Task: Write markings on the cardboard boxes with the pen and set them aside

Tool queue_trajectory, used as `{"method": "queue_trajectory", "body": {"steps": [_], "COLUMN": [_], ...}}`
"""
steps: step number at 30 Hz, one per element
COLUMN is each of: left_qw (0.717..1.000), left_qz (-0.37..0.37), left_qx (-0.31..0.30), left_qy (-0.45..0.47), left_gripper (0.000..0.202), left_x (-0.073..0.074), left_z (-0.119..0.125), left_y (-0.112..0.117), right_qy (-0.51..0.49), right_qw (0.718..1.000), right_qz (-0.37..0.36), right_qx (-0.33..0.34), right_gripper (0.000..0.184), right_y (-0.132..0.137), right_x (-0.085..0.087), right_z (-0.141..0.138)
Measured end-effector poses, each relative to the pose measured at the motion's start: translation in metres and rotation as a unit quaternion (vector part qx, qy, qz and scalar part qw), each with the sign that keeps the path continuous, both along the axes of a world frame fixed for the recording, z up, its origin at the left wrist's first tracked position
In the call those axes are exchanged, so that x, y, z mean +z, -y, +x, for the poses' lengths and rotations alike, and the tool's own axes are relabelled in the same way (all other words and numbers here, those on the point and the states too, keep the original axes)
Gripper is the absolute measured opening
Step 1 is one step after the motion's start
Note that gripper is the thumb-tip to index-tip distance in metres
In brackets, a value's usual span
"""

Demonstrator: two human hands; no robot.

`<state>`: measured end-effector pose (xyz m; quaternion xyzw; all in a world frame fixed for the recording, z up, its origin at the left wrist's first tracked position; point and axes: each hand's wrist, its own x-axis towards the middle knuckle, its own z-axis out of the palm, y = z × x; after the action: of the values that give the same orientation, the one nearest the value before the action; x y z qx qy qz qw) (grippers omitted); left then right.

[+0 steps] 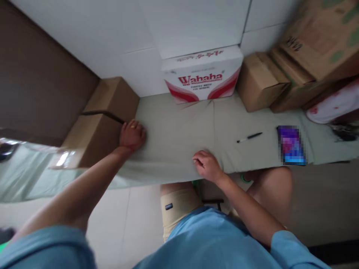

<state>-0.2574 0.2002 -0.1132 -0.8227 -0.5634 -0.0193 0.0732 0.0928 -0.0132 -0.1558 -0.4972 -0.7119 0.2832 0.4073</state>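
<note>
My left hand (133, 135) lies on the cloth-covered table against the right side of a brown cardboard box (94, 130). Its fingers are curled under, with a ring on one of them; no object shows in it. Near the table's front edge rests my right hand (208, 164), closed in a loose fist with nothing visible inside. To the right of that hand lies a black-and-white pen (249, 137). Farther right is a phone-like device (291, 145) with its lit screen blurred out.
A white Wahaha carton (203, 76) stands at the back against the tiled wall. Brown cartons (260, 80) are grouped at the back right, beside a white-and-red package (335, 102). Behind the left box stands another brown box (112, 95). Pale green cloth (174, 130) covers the table.
</note>
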Motion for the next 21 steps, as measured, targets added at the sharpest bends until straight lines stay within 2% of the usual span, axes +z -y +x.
{"method": "queue_trajectory", "body": {"steps": [3,6,8,10,13,15,18,20,21], "left_qw": [0.998,0.993,0.99,0.988,0.987,0.987,0.985,0.985,0.985], "left_qz": [0.009,0.005,0.001,-0.003,-0.009,-0.008,-0.004,-0.007,-0.012], "left_qx": [0.002,0.006,0.015,0.023,0.032,0.036,0.04,0.042,0.043], "left_qy": [0.063,0.116,0.141,0.152,0.154,0.158,0.167,0.169,0.167], "left_gripper": [0.06,0.067,0.069,0.074,0.082,0.085,0.086,0.088,0.09], "left_x": [-0.024,-0.04,-0.043,-0.041,-0.036,-0.035,-0.033,-0.03,-0.029], "left_z": [0.031,0.053,0.061,0.063,0.063,0.063,0.065,0.067,0.068], "left_y": [0.015,0.029,0.034,0.035,0.035,0.036,0.037,0.039,0.04], "right_qy": [0.009,-0.006,-0.012,0.006,0.042,0.069,0.136,0.194,0.225], "right_qw": [1.0,0.999,0.993,0.974,0.918,0.875,0.808,0.754,0.737], "right_qz": [0.004,0.023,0.058,0.095,0.133,0.165,0.25,0.312,0.33], "right_qx": [-0.006,-0.033,-0.097,-0.205,-0.372,-0.449,-0.517,-0.545,-0.545], "right_gripper": [0.019,0.021,0.021,0.02,0.024,0.029,0.033,0.048,0.058], "right_y": [0.001,-0.002,-0.011,-0.029,-0.064,-0.083,-0.093,-0.091,-0.089], "right_x": [0.004,0.02,0.038,0.057,0.079,0.091,0.112,0.131,0.142], "right_z": [-0.001,0.018,0.047,0.087,0.162,0.213,0.285,0.33,0.352]}}
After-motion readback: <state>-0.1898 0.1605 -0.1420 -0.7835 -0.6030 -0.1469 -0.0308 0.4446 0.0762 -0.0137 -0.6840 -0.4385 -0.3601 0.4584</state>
